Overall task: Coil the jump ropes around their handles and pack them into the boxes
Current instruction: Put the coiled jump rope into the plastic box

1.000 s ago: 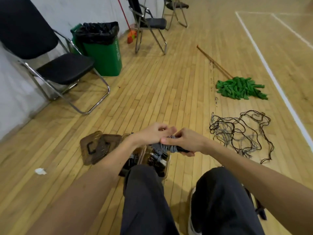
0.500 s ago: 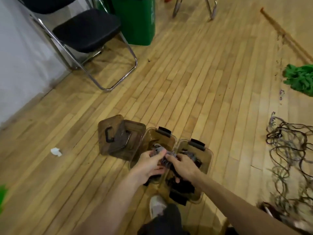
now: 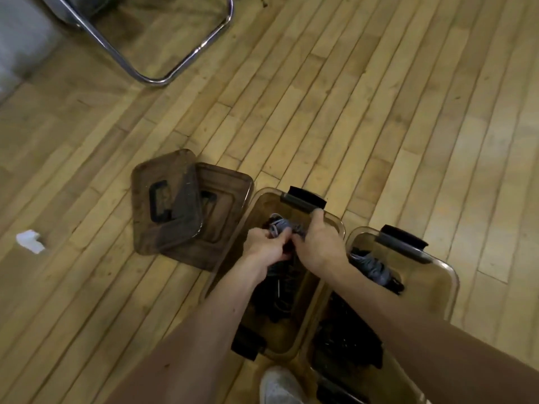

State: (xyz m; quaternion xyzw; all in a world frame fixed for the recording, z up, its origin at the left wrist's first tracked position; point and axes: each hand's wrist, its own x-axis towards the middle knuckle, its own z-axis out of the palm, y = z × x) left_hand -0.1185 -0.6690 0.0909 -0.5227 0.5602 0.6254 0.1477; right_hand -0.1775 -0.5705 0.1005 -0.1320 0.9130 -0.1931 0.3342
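Both hands met over the far end of the left box (image 3: pixel 264 204), an open, brown see-through tub on the wooden floor (image 3: pixel 379 112). The left hand (image 3: pixel 267 247) and the right hand (image 3: pixel 319 246) each had fingers curled round a grey coiled jump rope (image 3: pixel 281 227), holding it just inside the rim, above dark ropes lying in the box. The right box (image 3: pixel 431 275) sat just beside it, with another grey bundle (image 3: pixel 373 266) at its far end. A black latch (image 3: pixel 303 198) stood on the near box's far rim, and a second latch (image 3: pixel 404 240) on the other's. Left of the boxes, a brown lid (image 3: pixel 175 228) lay partly over a second lid (image 3: pixel 230 225). A chrome chair leg (image 3: pixel 154 81) curved farther off, a white scrap (image 3: pixel 29 242) lay well to the left, and a pale shoe (image 3: pixel 277 386) showed at the bottom edge.
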